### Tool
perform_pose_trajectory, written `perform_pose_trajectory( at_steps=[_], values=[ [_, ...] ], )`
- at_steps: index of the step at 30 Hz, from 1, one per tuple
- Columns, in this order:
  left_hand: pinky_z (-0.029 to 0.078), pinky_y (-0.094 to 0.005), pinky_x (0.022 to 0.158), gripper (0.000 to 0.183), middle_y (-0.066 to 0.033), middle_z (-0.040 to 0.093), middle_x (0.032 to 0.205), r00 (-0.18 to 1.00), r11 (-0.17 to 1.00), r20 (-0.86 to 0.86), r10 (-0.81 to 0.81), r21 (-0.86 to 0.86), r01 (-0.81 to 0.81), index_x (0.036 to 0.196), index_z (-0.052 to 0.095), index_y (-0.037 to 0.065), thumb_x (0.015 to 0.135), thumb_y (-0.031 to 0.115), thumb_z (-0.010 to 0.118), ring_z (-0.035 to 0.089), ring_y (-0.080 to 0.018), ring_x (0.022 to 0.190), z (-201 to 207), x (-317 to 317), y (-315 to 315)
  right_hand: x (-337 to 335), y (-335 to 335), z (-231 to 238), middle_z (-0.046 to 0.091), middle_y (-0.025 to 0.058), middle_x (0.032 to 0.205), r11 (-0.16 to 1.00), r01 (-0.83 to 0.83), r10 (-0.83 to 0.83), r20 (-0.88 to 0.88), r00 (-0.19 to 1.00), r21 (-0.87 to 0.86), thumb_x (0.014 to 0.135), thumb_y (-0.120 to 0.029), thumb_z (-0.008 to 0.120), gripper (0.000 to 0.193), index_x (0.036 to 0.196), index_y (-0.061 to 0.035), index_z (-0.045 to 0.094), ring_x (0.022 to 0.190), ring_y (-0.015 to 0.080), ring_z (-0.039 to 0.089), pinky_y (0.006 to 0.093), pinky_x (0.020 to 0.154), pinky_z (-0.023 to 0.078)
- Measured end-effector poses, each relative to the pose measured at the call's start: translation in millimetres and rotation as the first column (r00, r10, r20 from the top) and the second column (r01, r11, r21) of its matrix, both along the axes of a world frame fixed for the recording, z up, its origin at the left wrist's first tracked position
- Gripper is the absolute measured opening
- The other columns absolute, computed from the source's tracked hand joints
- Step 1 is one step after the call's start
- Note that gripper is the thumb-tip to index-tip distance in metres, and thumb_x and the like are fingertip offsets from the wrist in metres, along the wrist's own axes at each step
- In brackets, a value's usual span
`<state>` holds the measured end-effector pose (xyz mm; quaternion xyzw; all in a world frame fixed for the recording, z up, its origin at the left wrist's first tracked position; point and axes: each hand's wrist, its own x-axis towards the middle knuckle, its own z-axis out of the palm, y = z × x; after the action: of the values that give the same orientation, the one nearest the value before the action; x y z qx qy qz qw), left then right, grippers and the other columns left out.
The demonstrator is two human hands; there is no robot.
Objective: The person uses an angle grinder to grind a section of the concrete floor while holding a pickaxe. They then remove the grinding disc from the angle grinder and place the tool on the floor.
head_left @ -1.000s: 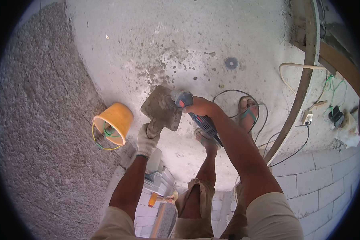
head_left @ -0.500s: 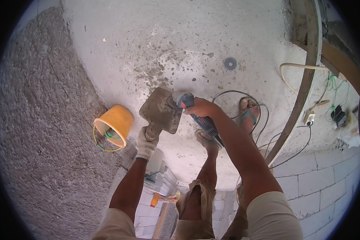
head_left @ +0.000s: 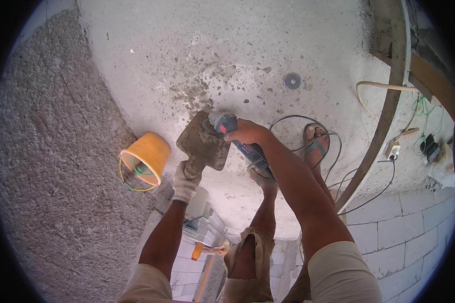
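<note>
My left hand [head_left: 186,183], in a pale knitted glove, is wrapped round the neck of a mud-coloured shovel blade [head_left: 199,139]. The blade is broad and squarish, held just above the floor, and no long handle shows behind the glove. My bare right hand [head_left: 247,132] grips a blue-grey angle grinder [head_left: 253,154] near its head. The grinder's head lies over the blade's right upper part, with its disc at the blade face; I cannot tell whether they touch. The grinder's rear end is hidden behind my right forearm.
A yellow bucket [head_left: 149,155] lies tipped left of the shovel blade. A round grey disc [head_left: 292,81] sits on the floor ahead. The black cord [head_left: 338,151] loops by my right foot to a white socket [head_left: 393,148]. A wooden beam [head_left: 374,146] stands at right.
The grinder's head has moved slightly left and up across the shovel blade, with my right hand following. Both hands keep their hold.
</note>
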<state>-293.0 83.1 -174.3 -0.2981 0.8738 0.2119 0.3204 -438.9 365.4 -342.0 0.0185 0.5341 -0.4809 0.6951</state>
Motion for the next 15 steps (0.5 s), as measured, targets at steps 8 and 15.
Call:
perform_pose_trajectory(
  at_steps=[8,15],
  values=[
    [0.059,-0.0376,0.091,0.039,-0.0166,0.077,0.108,1.0,1.0,0.015,0.019,0.006,-0.02,0.118,0.072,0.005,0.083,0.015,0.087,0.076,-0.0282,0.101,2,-5,3,36,32,-5,0.074,0.0261,0.127,0.991,-0.041,0.044,-0.021,0.999,0.126,0.084,-0.047,0.08,0.076,0.137,0.005,0.064,0.116,0.0369,0.072,0.0441,0.1,0.054],
    [0.059,-0.0375,0.091,0.041,-0.0166,0.075,0.109,1.0,1.0,0.014,0.001,-0.016,0.0,0.12,0.072,0.006,0.082,0.013,0.087,0.075,-0.0289,0.101,2,-9,9,13,3,19,0.072,0.0308,0.129,0.99,0.042,-0.028,-0.105,0.994,0.133,0.083,-0.049,0.08,0.087,0.141,0.0111,0.055,0.122,0.0415,0.071,0.0458,0.102,0.055]
  ],
)
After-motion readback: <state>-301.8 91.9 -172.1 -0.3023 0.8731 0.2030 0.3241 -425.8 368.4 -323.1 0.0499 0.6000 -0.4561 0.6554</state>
